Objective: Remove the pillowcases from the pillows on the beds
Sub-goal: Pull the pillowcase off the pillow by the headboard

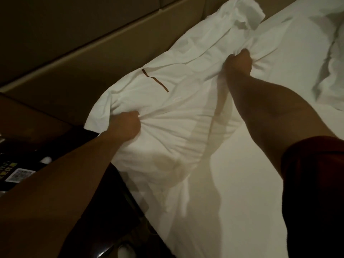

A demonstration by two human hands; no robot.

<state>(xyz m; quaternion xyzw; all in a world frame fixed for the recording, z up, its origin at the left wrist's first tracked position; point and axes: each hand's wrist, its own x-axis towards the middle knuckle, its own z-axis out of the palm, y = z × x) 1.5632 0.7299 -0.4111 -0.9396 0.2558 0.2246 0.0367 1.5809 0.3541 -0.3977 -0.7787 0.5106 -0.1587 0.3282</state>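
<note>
Showing one pillow [167,116] in a white pillowcase [186,75], lying near the centre of the view at the head end of one bed [251,183] covered in a white sheet. Lying with its long axis on a diagonal, from about 7 o'clock up to about 1 o'clock. Pointing its loose, crumpled end toward 1 o'clock, where slack fabric is bunching up against the padded headboard [93,53]. Bearing one thin brown stripe [155,80] on its upper face, toward 11 o'clock of the pillow's middle.

Showing two bare hands, both gripping the fabric. Left hand [126,125] closing in a tight fist on a gather of cloth at the pillow's 9 o'clock edge, fingers curled fully in, creases radiating from the grip. Right hand [238,63] clenching another bunch of cloth toward 2 o'clock of the pillow's middle, fingers curled under and mostly hidden in the folds. Showing one dark red sleeve [312,164] on the right arm at 4 o'clock of the view.

Lying at 2 o'clock of the view, rumpled white bedding [331,58], only partly in view. Standing at 8 o'clock, one dark bedside table [24,135] carrying one small printed card [19,175], too blurred to read.
</note>
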